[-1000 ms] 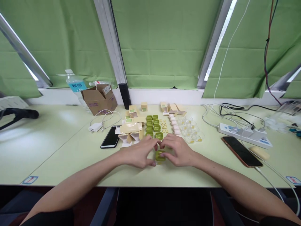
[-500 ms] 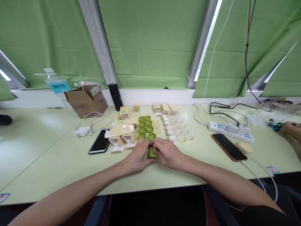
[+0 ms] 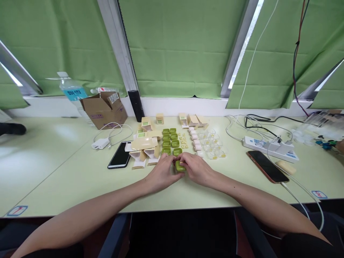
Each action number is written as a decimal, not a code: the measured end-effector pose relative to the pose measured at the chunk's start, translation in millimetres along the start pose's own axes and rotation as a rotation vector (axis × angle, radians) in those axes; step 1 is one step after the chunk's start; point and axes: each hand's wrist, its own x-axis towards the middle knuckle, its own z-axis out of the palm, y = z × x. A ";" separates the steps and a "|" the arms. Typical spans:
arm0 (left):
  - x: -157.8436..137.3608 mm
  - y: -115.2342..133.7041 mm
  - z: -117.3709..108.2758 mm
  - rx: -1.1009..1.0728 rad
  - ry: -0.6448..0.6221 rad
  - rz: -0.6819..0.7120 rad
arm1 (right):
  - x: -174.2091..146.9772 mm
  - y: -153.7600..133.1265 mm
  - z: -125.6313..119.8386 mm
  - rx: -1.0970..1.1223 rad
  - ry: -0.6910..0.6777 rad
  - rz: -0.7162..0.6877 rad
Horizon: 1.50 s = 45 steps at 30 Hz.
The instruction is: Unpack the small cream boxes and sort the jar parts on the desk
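Note:
Between my two hands is a small green plastic case (image 3: pixel 180 166), held just above the near part of the table. My left hand (image 3: pixel 164 171) is closed around its left side, thumb along the near edge. The fingers of my right hand (image 3: pixel 195 168) pinch it from the right and top. Just beyond stand two columns of small open green trays (image 3: pixel 166 143). Right of them lie tiny yellowish pieces (image 3: pixel 183 141), a column of pinkish-white pieces (image 3: pixel 197 147) and several clear plastic pieces (image 3: pixel 214 148) with yellow spots.
Folded card boxes (image 3: pixel 145 144) lie left of the trays, beside a black phone (image 3: pixel 120 156). A cardboard carton (image 3: pixel 104 111), bottle (image 3: pixel 73 94) and black cylinder (image 3: pixel 136 105) stand behind. Rightward are a power strip (image 3: pixel 268 148), another phone (image 3: pixel 267 166) and cables. A co-worker's hand (image 3: pixel 340 146) shows far right.
The whole view has shifted slightly, with the scene now further right and a little higher. My hands keep hold of the green case. The co-worker's hand has moved mostly out of view.

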 end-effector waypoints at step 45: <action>18.2 -31.2 -20.4 -0.692 0.527 0.028 | -16.7 -31.8 -52.0 -0.390 0.007 -0.197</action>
